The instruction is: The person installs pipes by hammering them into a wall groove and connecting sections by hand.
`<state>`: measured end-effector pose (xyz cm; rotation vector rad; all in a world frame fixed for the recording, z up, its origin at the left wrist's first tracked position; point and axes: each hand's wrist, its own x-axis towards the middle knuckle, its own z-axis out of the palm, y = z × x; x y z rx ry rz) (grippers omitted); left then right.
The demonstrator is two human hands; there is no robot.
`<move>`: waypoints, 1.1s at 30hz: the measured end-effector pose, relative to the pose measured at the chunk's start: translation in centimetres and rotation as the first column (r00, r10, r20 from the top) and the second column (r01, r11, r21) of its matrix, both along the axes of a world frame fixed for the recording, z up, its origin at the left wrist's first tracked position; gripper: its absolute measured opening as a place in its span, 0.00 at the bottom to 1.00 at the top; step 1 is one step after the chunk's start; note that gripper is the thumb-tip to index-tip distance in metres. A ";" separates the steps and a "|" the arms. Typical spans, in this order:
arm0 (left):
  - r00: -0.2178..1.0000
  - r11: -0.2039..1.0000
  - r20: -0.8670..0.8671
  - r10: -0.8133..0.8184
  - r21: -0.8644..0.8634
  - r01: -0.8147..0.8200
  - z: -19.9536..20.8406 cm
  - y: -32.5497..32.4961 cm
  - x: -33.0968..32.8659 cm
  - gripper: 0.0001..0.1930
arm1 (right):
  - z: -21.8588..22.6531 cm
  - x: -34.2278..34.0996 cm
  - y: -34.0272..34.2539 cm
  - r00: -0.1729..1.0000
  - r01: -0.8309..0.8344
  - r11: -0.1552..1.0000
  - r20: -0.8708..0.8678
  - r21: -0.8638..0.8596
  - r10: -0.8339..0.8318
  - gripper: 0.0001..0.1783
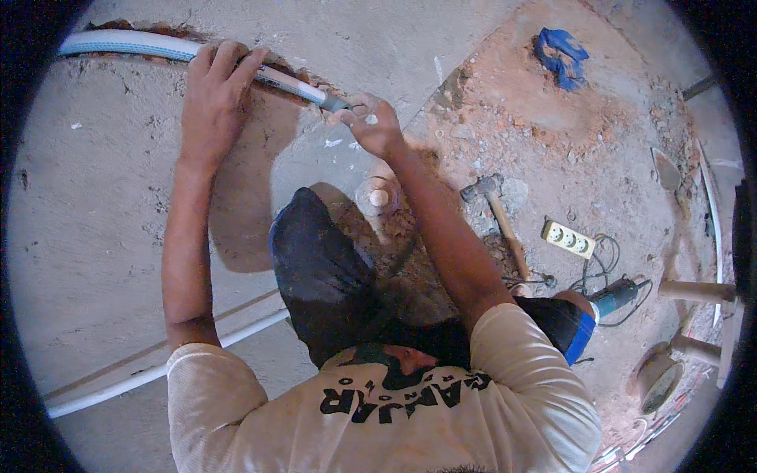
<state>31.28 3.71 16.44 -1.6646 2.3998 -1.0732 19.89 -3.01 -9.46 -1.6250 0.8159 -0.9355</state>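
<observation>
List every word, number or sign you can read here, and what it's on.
Shirt: large dark lettering, upside down in this view; I'm not copying its wording.
White pipe: small printed marks along its side, too small to read.
Power strip: no readable writing.

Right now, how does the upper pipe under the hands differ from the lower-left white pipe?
The upper pipe bears blue markings; the lower-left white pipe looks plain. The left hand holds the upper pipe, the right hand its grey end; neither touches the lower-left white pipe. Both are long, pale and slender.
</observation>
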 end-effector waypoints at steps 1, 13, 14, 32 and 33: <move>1.000 1.000 0.016 0.004 -0.002 -0.004 0.1 0.0 -0.1 0.22 | -0.1 0.1 -0.3 0.999 -0.037 0.999 0.012 0.030 0.037 0.16; 0.995 0.996 0.087 0.055 0.059 -0.060 -0.3 -0.1 0.2 0.24 | -4.1 2.4 0.7 0.986 0.134 0.980 0.119 -0.150 -0.116 0.11; 0.994 0.997 0.093 0.060 0.048 -0.064 -0.4 -0.1 0.2 0.24 | -4.1 2.2 0.8 0.985 0.155 0.964 0.104 -0.215 -0.135 0.11; 0.709 0.987 -0.705 -0.024 0.096 0.128 -5.2 3.2 -3.4 0.16 | -8.6 -7.9 -0.8 0.981 -0.170 0.980 0.114 0.106 0.158 0.12; 0.618 0.963 -0.779 0.112 0.237 0.125 -6.3 3.8 -4.5 0.14 | -9.6 -9.9 -0.7 0.994 -0.076 0.985 0.087 0.158 0.063 0.12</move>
